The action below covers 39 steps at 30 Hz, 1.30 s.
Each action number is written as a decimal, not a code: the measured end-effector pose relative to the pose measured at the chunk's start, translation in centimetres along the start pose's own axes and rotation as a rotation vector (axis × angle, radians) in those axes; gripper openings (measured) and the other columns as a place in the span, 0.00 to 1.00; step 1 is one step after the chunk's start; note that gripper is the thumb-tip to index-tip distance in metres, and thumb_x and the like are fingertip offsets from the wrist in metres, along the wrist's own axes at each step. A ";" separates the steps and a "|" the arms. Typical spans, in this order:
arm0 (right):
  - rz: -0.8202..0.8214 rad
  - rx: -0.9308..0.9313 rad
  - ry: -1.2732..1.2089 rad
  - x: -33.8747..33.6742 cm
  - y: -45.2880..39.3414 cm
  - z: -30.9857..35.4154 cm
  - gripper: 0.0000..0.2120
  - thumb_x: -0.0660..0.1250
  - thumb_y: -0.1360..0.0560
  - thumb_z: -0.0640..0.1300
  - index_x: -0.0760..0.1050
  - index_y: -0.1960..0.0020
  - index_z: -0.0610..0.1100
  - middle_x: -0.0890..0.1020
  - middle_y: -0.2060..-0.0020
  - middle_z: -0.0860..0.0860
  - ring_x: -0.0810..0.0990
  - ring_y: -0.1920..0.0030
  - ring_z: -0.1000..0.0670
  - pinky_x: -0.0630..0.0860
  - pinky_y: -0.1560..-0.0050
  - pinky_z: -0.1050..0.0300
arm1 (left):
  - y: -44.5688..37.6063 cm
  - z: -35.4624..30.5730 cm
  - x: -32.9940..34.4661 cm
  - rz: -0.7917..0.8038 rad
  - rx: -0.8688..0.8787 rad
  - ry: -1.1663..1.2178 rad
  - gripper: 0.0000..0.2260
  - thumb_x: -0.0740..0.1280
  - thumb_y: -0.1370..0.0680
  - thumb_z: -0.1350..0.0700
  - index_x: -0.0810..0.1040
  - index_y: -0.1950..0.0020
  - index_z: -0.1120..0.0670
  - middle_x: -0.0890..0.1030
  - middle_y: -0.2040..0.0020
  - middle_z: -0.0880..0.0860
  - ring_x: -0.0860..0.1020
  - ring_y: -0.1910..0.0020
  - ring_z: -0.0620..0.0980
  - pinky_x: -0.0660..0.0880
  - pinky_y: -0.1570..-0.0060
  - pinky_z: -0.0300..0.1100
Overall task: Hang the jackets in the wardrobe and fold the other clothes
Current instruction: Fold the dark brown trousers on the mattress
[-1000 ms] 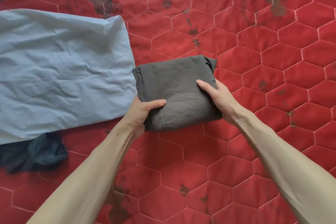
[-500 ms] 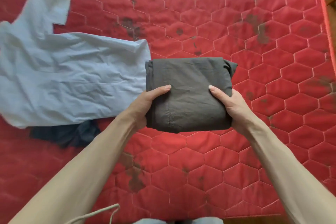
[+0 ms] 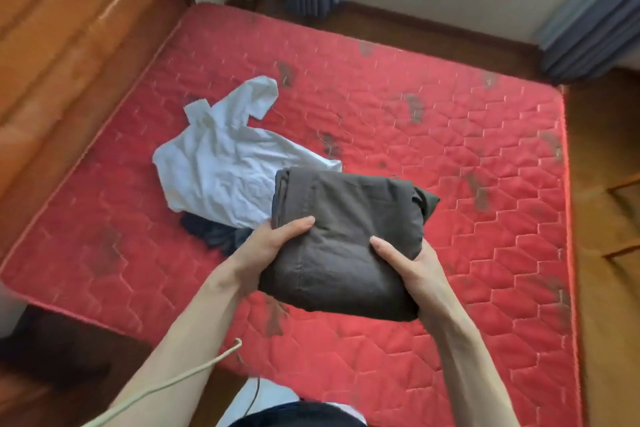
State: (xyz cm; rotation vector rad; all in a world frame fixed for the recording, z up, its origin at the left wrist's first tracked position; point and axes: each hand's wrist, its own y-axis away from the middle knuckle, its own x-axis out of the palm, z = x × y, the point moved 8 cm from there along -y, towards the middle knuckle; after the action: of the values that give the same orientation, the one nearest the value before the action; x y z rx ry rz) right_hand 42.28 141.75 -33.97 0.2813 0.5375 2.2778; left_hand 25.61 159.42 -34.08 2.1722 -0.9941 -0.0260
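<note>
My left hand (image 3: 268,243) and right hand (image 3: 412,263) fingers (image 3: 298,224) hold the soft, light folded brown cloth (image 3: 346,236) by both sides so it stays folded.

We are seeing two bare forearms, with no sleeves, watch or bracelet showing down to the wrists. Our left hand (image 3: 268,241) and right hand (image 3: 410,265) are wearing no gloves and no rings that we can make out, and the nails on the fingers (image 3: 304,221) are looking short and unpainted. A pale cream cord (image 3: 180,380) is hanging loose beside the left forearm. At the bottom edge we are glimpsing dark clothing (image 3: 301,416) with a white garment (image 3: 266,395) beside it, both too blurred to name.
</note>
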 end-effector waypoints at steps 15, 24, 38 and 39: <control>0.549 -0.163 0.126 20.1 7.4 9.1 0.11 0.74 0.21 0.52 0.81 0.39 0.58 0.87 0.41 0.53 0.86 0.40 0.51 0.82 0.46 0.60 | 19.8 -1.1 -12.9 -0.332 0.449 0.351 0.14 0.71 0.20 0.54 0.84 0.35 0.56 0.84 0.36 0.62 0.83 0.37 0.61 0.83 0.43 0.50; 0.749 -0.160 0.204 37.2 14.7 7.4 0.17 0.75 0.22 0.51 0.79 0.34 0.51 0.87 0.42 0.53 0.86 0.41 0.51 0.83 0.43 0.58 | 32.5 0.7 -25.6 -0.576 0.520 0.436 0.18 0.77 0.26 0.51 0.85 0.37 0.53 0.85 0.38 0.60 0.84 0.39 0.59 0.84 0.47 0.48; 1.143 -0.167 0.340 64.4 30.1 -0.8 0.18 0.81 0.28 0.53 0.83 0.41 0.53 0.88 0.46 0.51 0.88 0.46 0.51 0.83 0.54 0.63 | 53.9 10.2 -45.0 -0.981 0.528 0.452 0.22 0.76 0.25 0.44 0.82 0.33 0.48 0.86 0.40 0.51 0.85 0.41 0.53 0.80 0.38 0.56; 1.171 -0.172 0.371 66.1 31.3 -1.1 0.19 0.81 0.29 0.54 0.83 0.40 0.52 0.89 0.47 0.51 0.88 0.46 0.51 0.83 0.54 0.63 | 55.3 10.9 -46.0 -1.020 0.529 0.461 0.23 0.77 0.27 0.42 0.82 0.34 0.47 0.87 0.41 0.50 0.86 0.43 0.51 0.81 0.42 0.53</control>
State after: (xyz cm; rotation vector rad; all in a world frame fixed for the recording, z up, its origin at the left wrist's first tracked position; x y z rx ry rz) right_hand -23.14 170.24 -18.14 0.0698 0.3830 3.5362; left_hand -45.70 159.40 -19.51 2.7499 0.4716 0.2691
